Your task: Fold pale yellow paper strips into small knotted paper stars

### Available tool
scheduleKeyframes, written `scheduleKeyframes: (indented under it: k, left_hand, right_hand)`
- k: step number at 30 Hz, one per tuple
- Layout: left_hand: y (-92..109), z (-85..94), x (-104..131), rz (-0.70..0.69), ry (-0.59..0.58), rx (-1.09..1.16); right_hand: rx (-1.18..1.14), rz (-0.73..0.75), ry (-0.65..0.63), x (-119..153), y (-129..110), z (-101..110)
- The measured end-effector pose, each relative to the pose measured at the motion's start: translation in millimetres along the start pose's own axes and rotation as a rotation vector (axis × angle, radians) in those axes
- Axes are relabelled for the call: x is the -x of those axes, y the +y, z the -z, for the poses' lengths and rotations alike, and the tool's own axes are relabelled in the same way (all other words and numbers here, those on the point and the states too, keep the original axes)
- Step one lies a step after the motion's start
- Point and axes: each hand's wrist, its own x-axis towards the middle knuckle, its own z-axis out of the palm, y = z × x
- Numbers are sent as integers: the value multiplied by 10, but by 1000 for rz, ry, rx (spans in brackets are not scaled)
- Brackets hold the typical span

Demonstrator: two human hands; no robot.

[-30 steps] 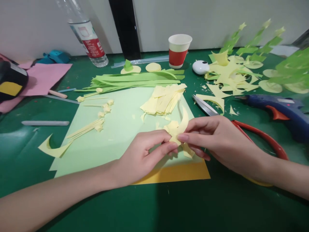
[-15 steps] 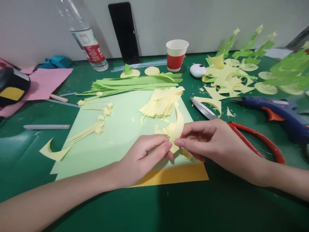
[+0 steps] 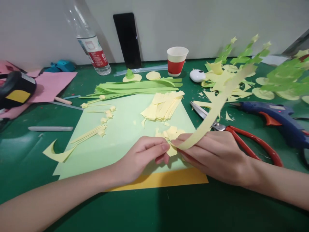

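A pale yellow paper strip (image 3: 213, 112) curves up to the right from between my hands, its low end folded into a small flat shape. My left hand (image 3: 147, 156) pinches that folded end between thumb and finger. On its other side my right hand (image 3: 212, 153) is closed on the strip, knuckles up, fingertips partly hidden. Just beyond my hands lie small yellow folded pieces (image 3: 172, 131) on a light green sheet (image 3: 120, 129). A stack of yellow strips (image 3: 163, 106) rests behind them. Thin strips with little folded stars (image 3: 102, 130) lie to the left.
Red-handled scissors (image 3: 256, 138) and a blue glue gun (image 3: 265, 111) lie right. Green strips (image 3: 135, 86), a paper cup (image 3: 177, 61), a bottle (image 3: 93, 53) and a phone (image 3: 127, 40) are at the back. Paper plants (image 3: 282, 74) stand back right; a tape measure (image 3: 18, 88) is left.
The strip has swung from a short upright curl to a long arc reaching up and right. My right hand has turned over, knuckles now up. The view has shifted slightly.
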Motion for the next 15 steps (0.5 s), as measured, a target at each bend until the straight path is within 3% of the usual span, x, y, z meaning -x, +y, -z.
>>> scheduleKeyframes:
  k: [5, 10, 12, 15]
  left_hand:
    - [46, -24, 7, -12, 6, -17]
    - [18, -35, 13, -43, 159, -1]
    - [14, -39, 11, -53, 196, 11]
    - [41, -51, 4, -77, 185, -11]
  right_hand:
    - [-26, -16, -25, -18, -32, 61]
    - [-143, -173, 8, -137, -68, 114]
    - [-260, -302, -47, -192, -80, 136]
    - [-641, -663, -192, -235, -87, 153]
